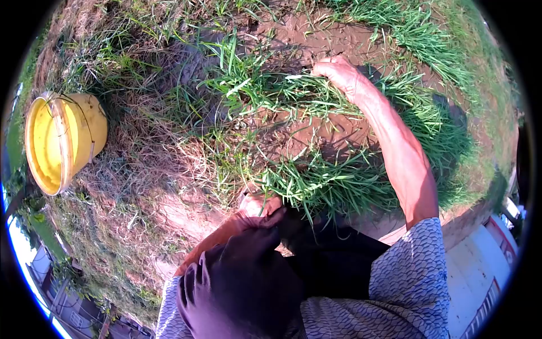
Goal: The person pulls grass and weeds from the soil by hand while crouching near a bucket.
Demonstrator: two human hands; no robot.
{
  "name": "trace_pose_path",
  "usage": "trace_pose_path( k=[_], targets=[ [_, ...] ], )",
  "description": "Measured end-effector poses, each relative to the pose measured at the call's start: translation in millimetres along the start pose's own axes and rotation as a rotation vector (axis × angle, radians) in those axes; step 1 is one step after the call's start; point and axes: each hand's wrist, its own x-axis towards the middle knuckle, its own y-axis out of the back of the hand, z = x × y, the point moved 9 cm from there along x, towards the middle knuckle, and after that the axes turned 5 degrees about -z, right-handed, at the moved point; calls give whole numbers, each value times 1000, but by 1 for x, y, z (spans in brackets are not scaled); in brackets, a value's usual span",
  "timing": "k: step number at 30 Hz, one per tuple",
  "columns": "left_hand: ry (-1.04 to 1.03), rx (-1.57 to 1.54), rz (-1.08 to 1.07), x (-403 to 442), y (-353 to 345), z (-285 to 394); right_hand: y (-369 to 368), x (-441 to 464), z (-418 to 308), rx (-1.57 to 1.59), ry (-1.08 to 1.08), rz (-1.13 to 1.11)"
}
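My right hand (339, 74) reaches out to the muddy soil at the far end of a row of green grass-like plants (299, 90). Its fingers are curled down together, and whatever they pinch is hidden beneath them. Close to my knee, my left hand (261, 204) is bent inward with its fingers closed. A small dark shape shows by its fingertips, too unclear to name. Beside that hand grows a nearer clump of long green blades (327, 186). Wet brown soil (322, 135) lies between the two plant rows.
A yellow bucket (97, 121) lies tilted at the left, its opening facing left. Dry cut grass (135, 147) covers the ground around it. Denser green plants (435, 51) stand at the upper right. My dark-clothed knee (243, 277) is in front, and a pale surface (474, 271) shows lower right.
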Motion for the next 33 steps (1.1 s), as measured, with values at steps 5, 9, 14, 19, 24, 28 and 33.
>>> trace_pose_path(
  k=[5,9,14,19,24,28,33],
  targets=[
    [-90,-2,112,2,8,6,41,-16,-17,-197,-122,156],
    [-137,34,155,-1,4,5,34,-15,-37,-114,-28,222],
    [-111,38,113,-1,7,8,-13,0,-94,-95,171,87],
    [-79,12,94,-3,1,2,-69,38,-83,-898,132,-63],
    [-50,65,41,-9,-14,-9,-97,44,-69,-1100,322,-10],
    [2,-15,-8,-11,-18,-15,-90,52,-50,-1031,492,26],
    [-34,15,-3,-10,-18,-14,-76,13,-80,199,145,-126]
  ],
)
